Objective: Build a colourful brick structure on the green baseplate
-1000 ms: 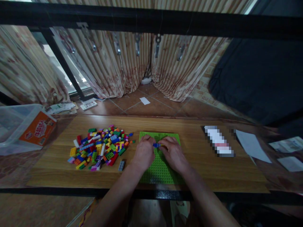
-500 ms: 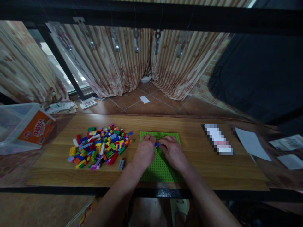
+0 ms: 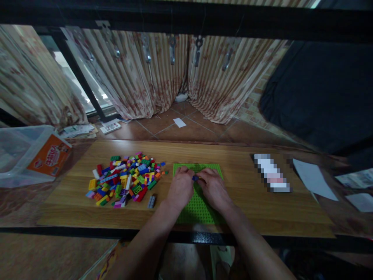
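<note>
My left hand [image 3: 181, 187] and right hand [image 3: 214, 188] pinch one small blue brick [image 3: 195, 178] between them over one green baseplate [image 3: 201, 208] (one gray brick [image 3: 152, 201] lies near one brick heap [image 3: 125, 181]).

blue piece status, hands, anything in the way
Left hand and right hand meet at small blue piece over green baseplate; grip unclear. Gray brick, loose bricks left of baseplate.

On your table [image 3: 285, 217], the plate [image 3: 201, 206] lies beneath your left hand [image 3: 182, 186] and right hand [image 3: 214, 188], with 1 loose brick [image 3: 152, 201], then the brick pile [image 3: 128, 182], then the box [image 3: 37, 140] leftward.
</note>
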The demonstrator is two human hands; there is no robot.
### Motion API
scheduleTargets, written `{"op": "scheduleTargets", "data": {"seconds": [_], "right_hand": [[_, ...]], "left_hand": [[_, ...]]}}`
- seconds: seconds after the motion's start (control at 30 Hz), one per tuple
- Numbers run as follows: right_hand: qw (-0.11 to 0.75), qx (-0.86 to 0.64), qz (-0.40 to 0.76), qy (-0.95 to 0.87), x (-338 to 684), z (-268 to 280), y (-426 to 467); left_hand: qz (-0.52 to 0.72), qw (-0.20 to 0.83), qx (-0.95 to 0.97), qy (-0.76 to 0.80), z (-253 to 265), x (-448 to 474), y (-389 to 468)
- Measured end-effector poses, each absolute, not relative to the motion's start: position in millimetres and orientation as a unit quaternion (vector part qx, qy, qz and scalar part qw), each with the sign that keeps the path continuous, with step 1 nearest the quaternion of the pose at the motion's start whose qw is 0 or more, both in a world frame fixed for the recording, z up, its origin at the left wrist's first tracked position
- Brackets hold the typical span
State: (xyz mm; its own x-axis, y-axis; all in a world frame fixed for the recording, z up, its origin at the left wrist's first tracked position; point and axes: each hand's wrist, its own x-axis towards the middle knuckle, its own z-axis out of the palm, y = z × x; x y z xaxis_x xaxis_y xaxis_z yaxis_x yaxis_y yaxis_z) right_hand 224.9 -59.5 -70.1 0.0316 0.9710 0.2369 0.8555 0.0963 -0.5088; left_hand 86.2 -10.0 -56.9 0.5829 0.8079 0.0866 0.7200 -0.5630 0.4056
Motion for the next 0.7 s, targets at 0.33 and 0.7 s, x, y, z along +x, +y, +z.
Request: {"op": "scheduleTargets", "data": {"seconds": [0.33, 0.7], "right_hand": [[0.279, -0.674, 0.094, -0.677, 226.5, -70.6, -59.7], [0.296, -0.677, 0.11, -0.665, 228.5, -70.5, -59.1]], "left_hand": [[0.112, 0.156, 0.879, 0.436, -54.6, 88.5, -9.9], [0.11, 0.148, 0.882, 0.433, -50.5, 89.3, -12.4]]}}
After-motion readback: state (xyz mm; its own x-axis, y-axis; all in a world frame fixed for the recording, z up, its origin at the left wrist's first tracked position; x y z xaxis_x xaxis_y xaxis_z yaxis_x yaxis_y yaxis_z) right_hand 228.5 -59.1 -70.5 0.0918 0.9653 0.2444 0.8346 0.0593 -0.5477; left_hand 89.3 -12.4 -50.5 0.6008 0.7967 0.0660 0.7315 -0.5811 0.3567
